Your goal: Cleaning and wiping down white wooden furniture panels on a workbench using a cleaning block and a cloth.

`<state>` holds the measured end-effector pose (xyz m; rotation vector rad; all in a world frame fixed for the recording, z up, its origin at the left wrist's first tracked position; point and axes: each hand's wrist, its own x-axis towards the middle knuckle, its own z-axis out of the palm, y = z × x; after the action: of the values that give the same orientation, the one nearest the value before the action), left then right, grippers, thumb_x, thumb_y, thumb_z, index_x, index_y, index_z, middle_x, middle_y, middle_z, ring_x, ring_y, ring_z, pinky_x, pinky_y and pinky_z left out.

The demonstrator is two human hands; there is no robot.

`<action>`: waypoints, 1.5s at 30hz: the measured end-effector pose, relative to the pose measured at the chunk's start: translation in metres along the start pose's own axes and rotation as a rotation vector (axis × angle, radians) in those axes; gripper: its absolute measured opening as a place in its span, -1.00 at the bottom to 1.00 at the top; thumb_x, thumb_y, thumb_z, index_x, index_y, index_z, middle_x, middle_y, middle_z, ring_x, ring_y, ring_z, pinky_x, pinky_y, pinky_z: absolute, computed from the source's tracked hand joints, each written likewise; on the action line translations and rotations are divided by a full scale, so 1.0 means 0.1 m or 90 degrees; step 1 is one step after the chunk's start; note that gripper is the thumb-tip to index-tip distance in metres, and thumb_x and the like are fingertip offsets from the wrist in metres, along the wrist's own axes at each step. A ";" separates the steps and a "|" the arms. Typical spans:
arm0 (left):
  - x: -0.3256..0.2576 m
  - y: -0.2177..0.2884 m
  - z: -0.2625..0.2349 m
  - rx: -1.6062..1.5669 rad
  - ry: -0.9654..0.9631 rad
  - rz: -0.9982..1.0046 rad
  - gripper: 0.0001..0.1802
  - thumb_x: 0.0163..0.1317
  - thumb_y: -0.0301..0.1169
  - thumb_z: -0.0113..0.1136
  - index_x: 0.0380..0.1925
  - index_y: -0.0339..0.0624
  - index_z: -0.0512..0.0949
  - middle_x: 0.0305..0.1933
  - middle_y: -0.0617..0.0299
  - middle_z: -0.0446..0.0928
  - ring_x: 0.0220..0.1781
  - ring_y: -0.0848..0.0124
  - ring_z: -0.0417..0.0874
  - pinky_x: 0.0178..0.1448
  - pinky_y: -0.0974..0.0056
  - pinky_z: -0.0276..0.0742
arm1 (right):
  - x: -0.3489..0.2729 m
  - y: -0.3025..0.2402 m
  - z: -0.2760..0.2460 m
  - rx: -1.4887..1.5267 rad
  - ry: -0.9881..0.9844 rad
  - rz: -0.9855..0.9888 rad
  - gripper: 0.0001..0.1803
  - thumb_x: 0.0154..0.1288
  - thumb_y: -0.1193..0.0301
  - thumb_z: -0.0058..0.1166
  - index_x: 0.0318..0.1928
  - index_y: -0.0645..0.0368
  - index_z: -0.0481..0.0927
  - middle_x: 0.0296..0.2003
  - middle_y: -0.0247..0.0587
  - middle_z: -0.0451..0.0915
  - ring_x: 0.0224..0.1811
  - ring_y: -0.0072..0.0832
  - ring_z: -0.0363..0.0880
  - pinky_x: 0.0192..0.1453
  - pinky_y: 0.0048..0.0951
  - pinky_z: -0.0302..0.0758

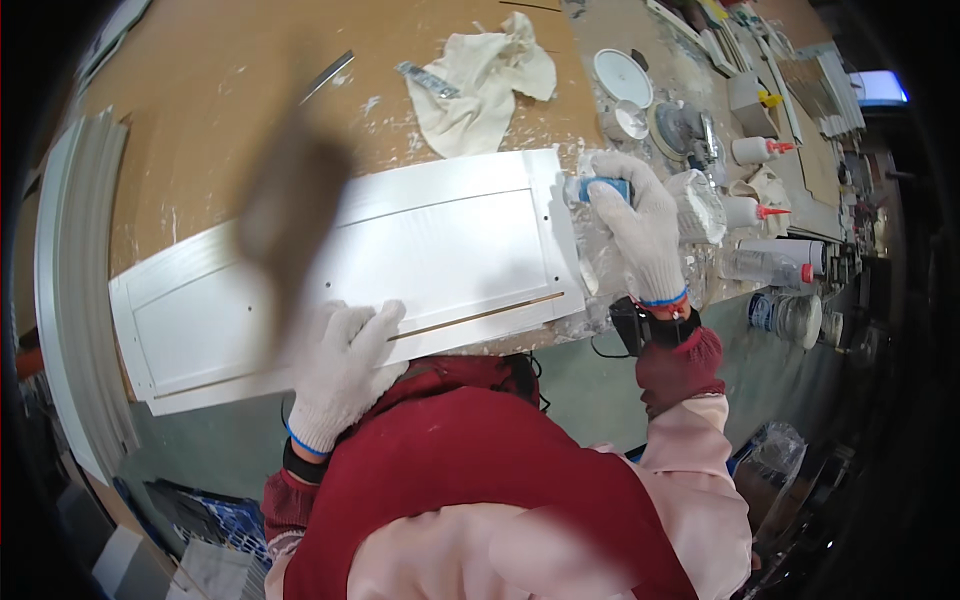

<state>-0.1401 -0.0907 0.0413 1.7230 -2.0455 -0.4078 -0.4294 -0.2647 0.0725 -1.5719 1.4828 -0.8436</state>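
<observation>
A long white panel door (430, 225) with a recessed middle, small holes and a brown slot along its near edge lies across the table. My left hand (345, 365), in a white knitted glove, rests on the panel's near edge with its fingers stretched out and nothing held. Just off the panel's right end, my right hand (640, 220), gloved the same way, is closed round a small blue tool (608, 189). Its exact kind is hidden by the fingers. A dark blurred shape (295, 200) close to the camera covers part of the panel's left half.
Beyond the panel lie a crumpled cream cloth (485, 85) and a thin metal strip (328, 77). At the right stand a white lid (622, 78), a sander (680, 130), a white bag (697, 207) and red-tipped glue bottles (755, 150). Stacked white boards (75, 290) line the left side.
</observation>
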 end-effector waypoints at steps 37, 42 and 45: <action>0.06 0.04 -0.07 0.058 -0.060 -0.008 -0.25 -0.28 -0.14 0.45 0.08 0.09 0.53 -0.14 0.29 0.47 -0.06 0.14 0.46 0.03 0.05 0.39 | 0.81 -0.05 0.04 -0.128 -0.149 -0.171 -0.64 0.16 0.29 0.20 -0.05 0.19 0.60 -0.21 -0.16 0.62 -0.21 -0.44 0.59 -0.09 -0.47 0.50; 0.06 0.04 -0.07 0.062 -0.066 -0.011 -0.28 -0.26 -0.13 0.45 0.06 0.08 0.54 -0.14 0.31 0.48 -0.07 0.15 0.47 0.05 0.06 0.40 | 0.91 -0.09 0.08 -0.157 -0.222 -0.212 -0.66 0.16 0.31 0.19 -0.07 0.19 0.60 -0.22 -0.14 0.62 -0.20 -0.38 0.60 -0.08 -0.44 0.51; 0.07 0.03 -0.07 0.068 -0.055 -0.006 -0.28 -0.26 -0.14 0.45 0.05 0.06 0.54 -0.14 0.31 0.49 -0.08 0.16 0.47 0.06 0.06 0.40 | 0.96 -0.07 0.07 -0.155 -0.251 -0.215 -0.67 0.16 0.31 0.17 -0.08 0.19 0.60 -0.23 -0.12 0.63 -0.19 -0.33 0.61 -0.07 -0.41 0.51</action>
<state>-0.1404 -0.0965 0.0496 1.8071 -2.1570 -0.3888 -0.4107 -0.3594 0.0705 -2.0713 1.0812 -0.5010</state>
